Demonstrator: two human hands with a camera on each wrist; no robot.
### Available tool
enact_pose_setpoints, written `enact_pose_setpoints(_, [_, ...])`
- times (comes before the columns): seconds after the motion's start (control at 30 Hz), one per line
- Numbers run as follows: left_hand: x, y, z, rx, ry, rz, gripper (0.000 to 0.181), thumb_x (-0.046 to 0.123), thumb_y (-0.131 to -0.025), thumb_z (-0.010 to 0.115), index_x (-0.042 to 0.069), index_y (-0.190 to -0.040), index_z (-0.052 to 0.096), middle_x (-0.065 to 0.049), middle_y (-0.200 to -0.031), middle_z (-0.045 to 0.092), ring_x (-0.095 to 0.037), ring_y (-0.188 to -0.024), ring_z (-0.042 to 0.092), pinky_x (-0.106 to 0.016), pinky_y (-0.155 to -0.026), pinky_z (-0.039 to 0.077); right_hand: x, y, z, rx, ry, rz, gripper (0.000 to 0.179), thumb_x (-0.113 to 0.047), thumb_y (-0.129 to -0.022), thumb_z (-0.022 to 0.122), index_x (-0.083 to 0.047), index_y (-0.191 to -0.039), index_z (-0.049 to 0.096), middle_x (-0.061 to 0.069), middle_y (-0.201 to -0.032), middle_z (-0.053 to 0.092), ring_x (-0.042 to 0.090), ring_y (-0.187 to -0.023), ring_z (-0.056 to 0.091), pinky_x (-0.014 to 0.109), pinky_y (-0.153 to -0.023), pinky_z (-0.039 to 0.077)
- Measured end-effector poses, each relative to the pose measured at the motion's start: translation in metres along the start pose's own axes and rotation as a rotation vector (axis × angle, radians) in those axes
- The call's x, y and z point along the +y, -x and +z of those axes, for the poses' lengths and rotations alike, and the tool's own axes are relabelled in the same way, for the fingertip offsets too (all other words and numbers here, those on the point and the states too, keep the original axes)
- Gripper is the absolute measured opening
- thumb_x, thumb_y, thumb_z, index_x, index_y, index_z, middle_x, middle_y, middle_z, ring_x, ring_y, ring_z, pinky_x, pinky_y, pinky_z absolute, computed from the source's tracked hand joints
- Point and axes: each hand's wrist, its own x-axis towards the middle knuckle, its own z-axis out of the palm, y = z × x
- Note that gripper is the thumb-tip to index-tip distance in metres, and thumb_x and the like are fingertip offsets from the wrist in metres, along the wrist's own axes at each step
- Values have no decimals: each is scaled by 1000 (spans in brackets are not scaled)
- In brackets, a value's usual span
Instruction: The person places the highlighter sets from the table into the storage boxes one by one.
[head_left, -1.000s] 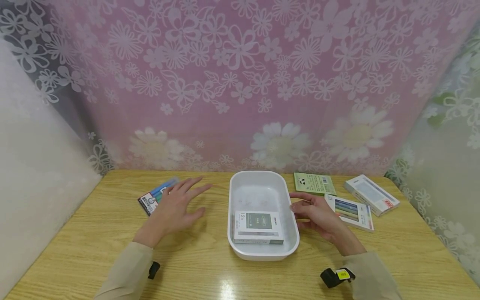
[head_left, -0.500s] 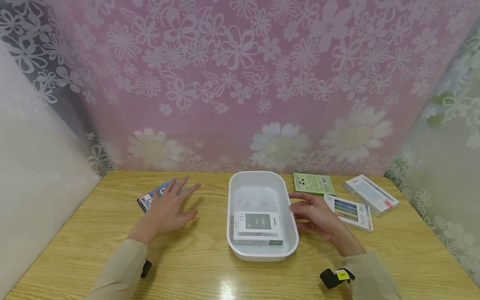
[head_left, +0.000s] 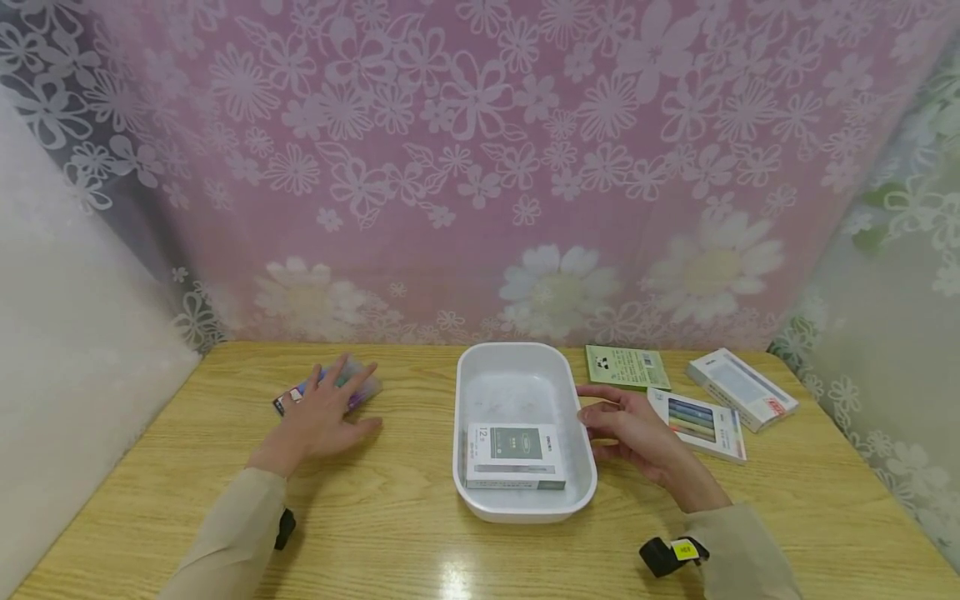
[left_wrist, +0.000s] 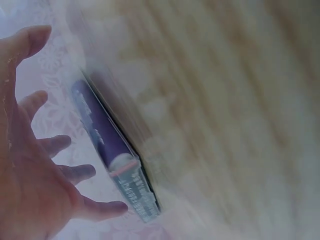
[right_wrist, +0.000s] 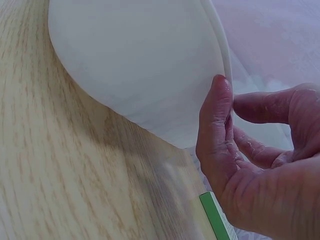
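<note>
My left hand is spread over a clear pack of coloured pens lying at the left of the table. In the left wrist view its fingers are apart, and the pack shows a purple barrel beyond the fingertips. My right hand pinches the right rim of a white plastic tray; the right wrist view shows fingertips on both sides of the rim. Inside the tray, toward its near end, lies a white box with a green panel. The palm hides part of the pen pack.
To the right of the tray lie a green packet with a panda, a white box of coloured pens and a white box with a window. A floral curtain hangs behind the wooden table.
My left hand has moved left and lower over the pen pack, and the pack sits turned slightly under it. The right hand and the tray have stayed in place.
</note>
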Motion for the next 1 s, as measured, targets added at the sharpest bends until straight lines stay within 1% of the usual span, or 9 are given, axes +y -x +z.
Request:
enact_pose_setpoints(0.23, [-12, -7, 0, -59, 12, -50, 85, 69, -94, 54, 31, -164, 23, -26, -170, 7, -67, -147, 12, -96, -91, 17, 0, 0, 1, 5, 0, 11, 62, -19, -101, 62, -3, -156, 36, 4, -109, 75, 15, -91, 73, 29, -72, 63])
enact_pose_setpoints(0.43, [-17, -12, -2, -111, -19, -87, 84, 69, -96, 51, 28, -164, 24, -31, -167, 11, -67, -146, 14, -95, -94, 16, -2, 1, 1, -2, -3, 10, 63, -19, -101, 61, -3, -156, 36, 4, -109, 75, 15, -92, 73, 28, -72, 62])
enact_pose_setpoints(0.57, [-15, -13, -4, -135, -33, -105, 81, 67, -97, 50, 28, -163, 24, -34, -164, 18, -67, -143, 23, -94, -92, 24, -2, 1, 1, -5, -8, 6, 62, -19, -101, 61, -3, -156, 36, 3, -108, 75, 15, -91, 73, 29, -72, 63])
enact_pose_setpoints(0.67, [-12, -14, -6, -142, -43, -118, 79, 64, -98, 51, 27, -163, 26, -38, -158, 24, -68, -135, 32, -90, -88, 32, -2, 2, 1, -1, -9, 3, 62, -19, -101, 62, -3, -156, 36, 3, -107, 74, 15, -91, 72, 29, -72, 63])
enact_pose_setpoints(0.77, [-6, -14, -9, -164, -57, -141, 78, 63, -97, 52, 28, -162, 26, -41, -150, 29, -66, -127, 39, -84, -82, 41, -1, 1, 0, 2, -6, 6, 62, -19, -101, 62, -3, -156, 37, 2, -107, 74, 15, -90, 72, 28, -72, 62])
enact_pose_setpoints(0.83, [-4, -13, -11, -178, -63, -153, 80, 63, -96, 54, 28, -162, 27, -42, -147, 31, -65, -124, 41, -80, -77, 45, -1, 1, 0, 1, -5, 8, 62, -19, -101, 62, -4, -156, 36, 2, -107, 74, 14, -90, 72, 28, -71, 62])
enact_pose_setpoints(0.9, [-1, -13, -12, -185, -63, -162, 81, 63, -94, 57, 29, -161, 28, -42, -146, 32, -65, -123, 41, -77, -74, 47, 0, 1, 0, 0, -6, 9, 63, -19, -101, 62, -4, -156, 36, 2, -106, 74, 14, -90, 72, 28, -71, 62])
enact_pose_setpoints(1.0, [2, -12, -14, -183, -58, -163, 83, 63, -91, 60, 28, -160, 31, -43, -147, 31, -66, -124, 39, -77, -72, 47, -1, 1, 0, -1, -11, 6, 63, -19, -101, 62, -3, -156, 36, 2, -106, 74, 14, -90, 72, 28, -71, 62])
